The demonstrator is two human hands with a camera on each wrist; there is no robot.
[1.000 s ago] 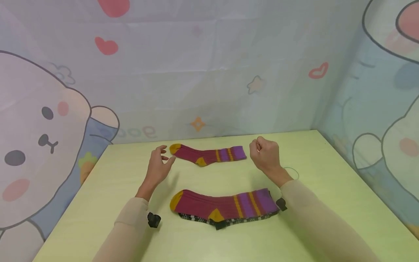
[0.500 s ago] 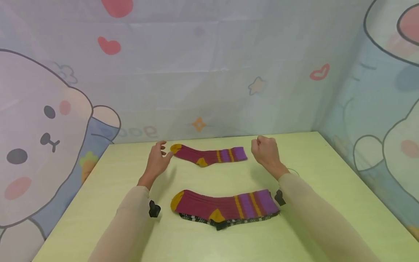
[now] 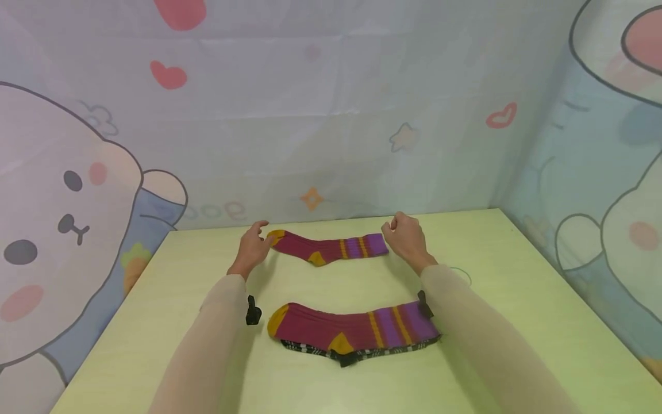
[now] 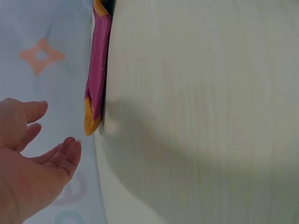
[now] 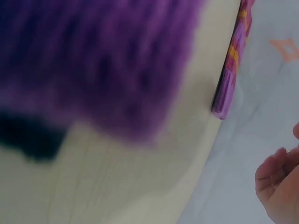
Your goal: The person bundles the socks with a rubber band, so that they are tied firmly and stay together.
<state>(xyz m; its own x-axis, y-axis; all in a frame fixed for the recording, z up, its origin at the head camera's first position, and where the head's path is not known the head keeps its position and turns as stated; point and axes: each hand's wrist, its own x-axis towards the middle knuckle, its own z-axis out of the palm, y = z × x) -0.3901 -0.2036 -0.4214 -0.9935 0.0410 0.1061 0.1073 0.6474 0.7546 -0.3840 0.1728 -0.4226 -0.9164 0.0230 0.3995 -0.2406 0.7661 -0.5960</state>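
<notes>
On the far part of the table lies a maroon sock [image 3: 300, 245] with mustard toe and heel and a purple striped cuff. Its toe is closest to my left hand [image 3: 252, 248], whose fingers and thumb are spread apart in the left wrist view. Beside the purple cuff is my right hand [image 3: 407, 238], its fingers loosely bent with a gap to the thumb in the right wrist view; it holds nothing. Nearer to me lies a matching maroon sock [image 3: 326, 326] on top of a black-and-white patterned sock [image 3: 362, 355], mostly hidden beneath it.
A pale yellow-green table [image 3: 165, 322] carries the socks. A cartoon-printed cloth backdrop [image 3: 341, 149] rises behind it and at both sides. A thin green loop [image 3: 465, 275] shows beside the right forearm. Small black wrist cameras sit by both sleeves, the right one overlapping the near sock's cuff.
Both hands have moved inward: the left closer to the far sock's toe, the right leftward to its cuff. The right fingers look less tightly curled. The socks stay in place.
</notes>
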